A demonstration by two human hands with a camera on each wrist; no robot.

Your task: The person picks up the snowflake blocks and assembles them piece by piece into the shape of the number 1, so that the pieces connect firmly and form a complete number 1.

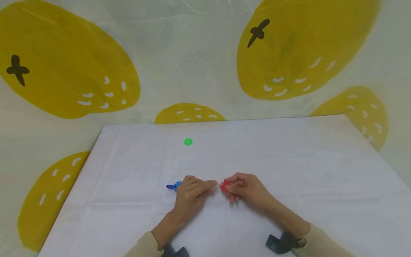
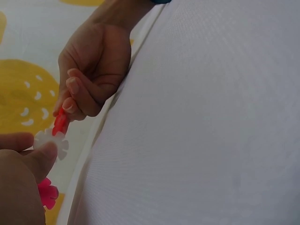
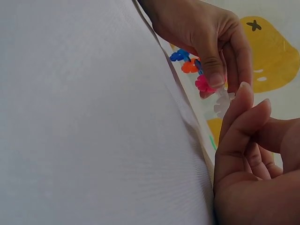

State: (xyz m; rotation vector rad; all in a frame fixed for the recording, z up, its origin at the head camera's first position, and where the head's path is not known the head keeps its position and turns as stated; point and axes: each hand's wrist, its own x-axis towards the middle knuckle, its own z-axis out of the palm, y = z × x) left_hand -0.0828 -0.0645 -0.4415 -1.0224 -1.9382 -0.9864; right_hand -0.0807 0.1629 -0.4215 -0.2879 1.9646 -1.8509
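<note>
My left hand [image 1: 189, 194] pinches a white notched disc [image 2: 62, 149] between thumb and index finger. The white disc is at the end of a chain of flower-shaped plastic discs, with a pink disc [image 3: 203, 84], an orange disc [image 3: 189, 67] and a blue disc [image 3: 178, 56] showing in the right wrist view. In the head view the left hand covers most of this chain. With thumb and fingers, my right hand [image 1: 252, 189] grips a red notched disc [image 1: 223, 186]. Its edge meets the white disc's edge in the left wrist view.
A single green notched disc [image 1: 188, 142] lies farther back on the white-covered table [image 1: 289, 153]. Behind the table hangs a pale cloth [image 1: 189, 53] with yellow fruit prints. Dark wrist straps [image 1: 284, 243] show near the front edge.
</note>
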